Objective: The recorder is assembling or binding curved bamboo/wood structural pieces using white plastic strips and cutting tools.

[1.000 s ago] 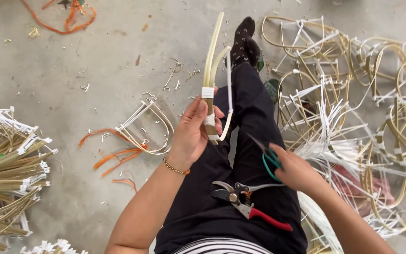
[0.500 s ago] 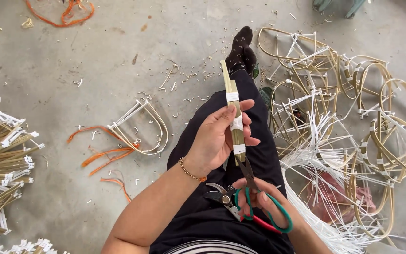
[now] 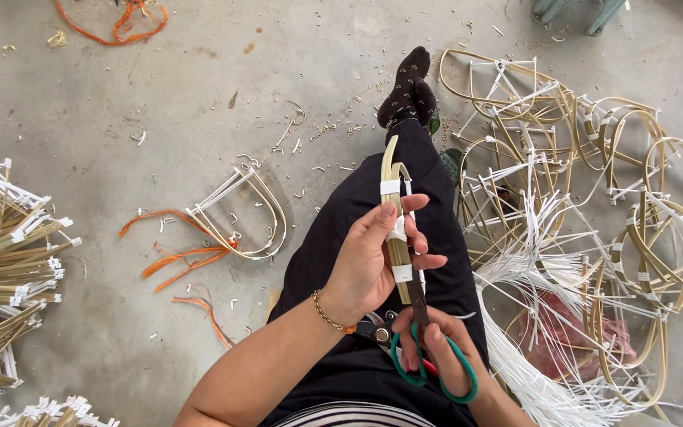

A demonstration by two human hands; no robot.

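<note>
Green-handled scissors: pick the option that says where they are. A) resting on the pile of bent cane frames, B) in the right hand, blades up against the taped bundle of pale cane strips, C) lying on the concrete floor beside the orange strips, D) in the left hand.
B: the right hand has its fingers through the loops of the green-handled scissors, whose blades meet the taped bundle of pale cane strips held by the left hand.

Matt cane strips [image 3: 395, 237], rough concrete floor [image 3: 160, 103]
</note>
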